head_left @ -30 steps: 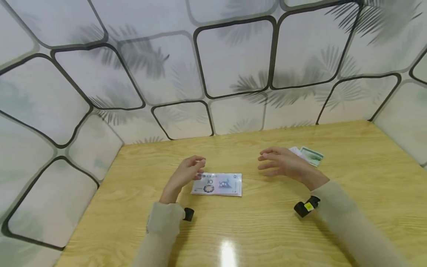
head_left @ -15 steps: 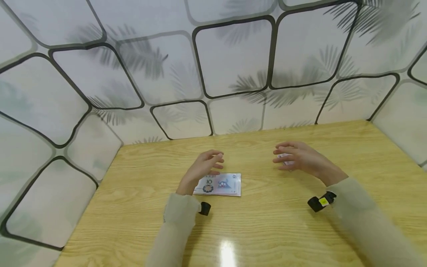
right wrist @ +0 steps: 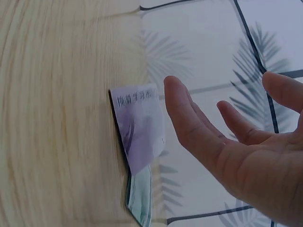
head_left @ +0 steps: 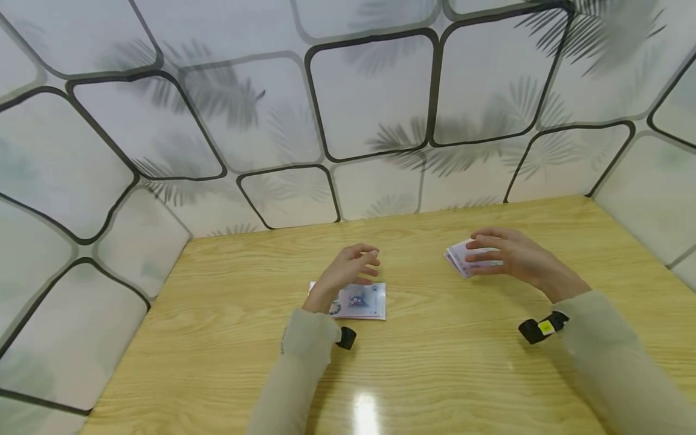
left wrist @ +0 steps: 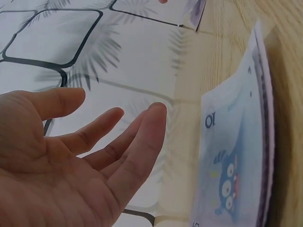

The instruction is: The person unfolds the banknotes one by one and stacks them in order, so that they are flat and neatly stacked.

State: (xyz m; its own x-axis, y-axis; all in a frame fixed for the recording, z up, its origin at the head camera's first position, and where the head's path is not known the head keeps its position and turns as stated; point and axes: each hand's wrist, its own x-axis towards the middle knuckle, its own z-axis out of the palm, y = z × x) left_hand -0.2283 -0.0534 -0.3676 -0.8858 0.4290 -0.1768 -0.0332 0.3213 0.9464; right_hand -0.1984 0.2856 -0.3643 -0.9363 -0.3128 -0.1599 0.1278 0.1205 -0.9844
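A stack of play banknotes (head_left: pixel 359 302) marked 10, with a blue cartoon creature, lies flat on the wooden table. My left hand (head_left: pixel 345 272) hovers over its far left part, fingers relaxed and holding nothing; the left wrist view shows the notes (left wrist: pixel 232 156) beside the loose fingers. Over to the right, a smaller pile of purple notes (head_left: pixel 459 257) lies partly hidden under my right hand (head_left: pixel 516 260), whose fingers are spread and empty above it. In the right wrist view a green note (right wrist: pixel 139 194) pokes out from beneath the purple one (right wrist: pixel 139 123).
The wooden table (head_left: pixel 217 338) reaches back to a wall covering (head_left: pixel 375 96) patterned with dark rounded outlines and grey palm leaves. It wraps round the left and right sides too. A dark wrist camera (head_left: pixel 535 331) sits at the right cuff, another (head_left: pixel 346 338) at the left.
Both hands have moved right. The left now covers part of the 10 notes; the right has shifted across the purple pile, hiding the green note in the head view.
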